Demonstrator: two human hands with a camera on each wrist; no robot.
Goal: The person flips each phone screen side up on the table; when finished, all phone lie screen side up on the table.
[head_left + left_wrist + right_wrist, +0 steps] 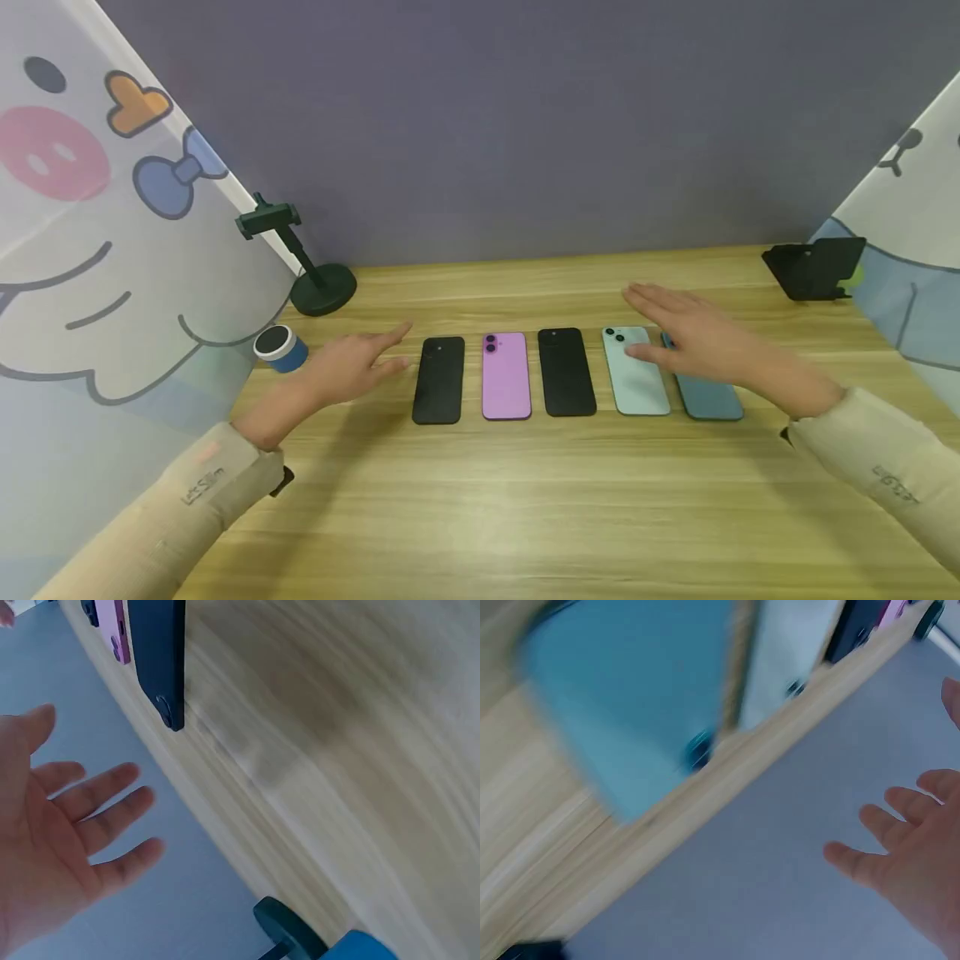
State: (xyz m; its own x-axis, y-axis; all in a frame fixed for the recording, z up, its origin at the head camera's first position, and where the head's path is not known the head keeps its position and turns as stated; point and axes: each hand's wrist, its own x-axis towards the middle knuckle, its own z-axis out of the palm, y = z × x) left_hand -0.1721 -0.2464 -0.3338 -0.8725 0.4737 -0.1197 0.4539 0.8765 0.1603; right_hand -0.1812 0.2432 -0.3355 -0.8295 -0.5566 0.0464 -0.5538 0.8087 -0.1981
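Tabletop carries a pink phone with one black phone left of it, another black phone, mint phone and blue phone right of it, the left hand wide farther left, the right hand wide farther right, apparently over the blue phone.

There are two black phones, a lilac phone, a mint phone, a blue phone, a yellowish wood-grained table, a grey wall, cream sleeves with dark lettering, and a dark green stand.
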